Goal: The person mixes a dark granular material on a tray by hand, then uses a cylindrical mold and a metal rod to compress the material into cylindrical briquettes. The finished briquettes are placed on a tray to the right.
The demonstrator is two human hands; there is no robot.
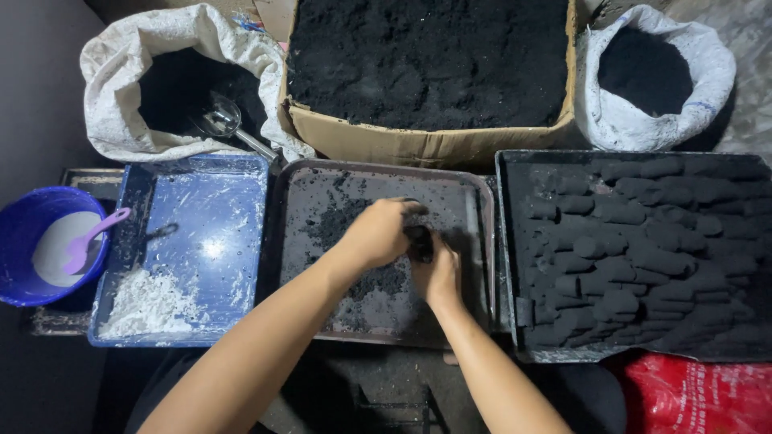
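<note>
Both hands meet over the middle grey tray (470,201), which is dusted with black powder. My left hand (379,231) and my right hand (438,272) are closed together around a black lump (419,241) of the dark material, pressing it between them. Loose black crumbs lie on the tray under and behind the hands. To the right, a black tray (508,241) holds several short black cylinders (643,249) laid in rows.
A cardboard box (418,145) full of black powder stands behind the trays. White sacks of black powder sit at back left (121,96), with a metal scoop (225,124), and at back right (683,112). Left: blue tray (217,233) with white powder, blue bowl (20,233) with purple spoon (92,237). Red bag (700,398) front right.
</note>
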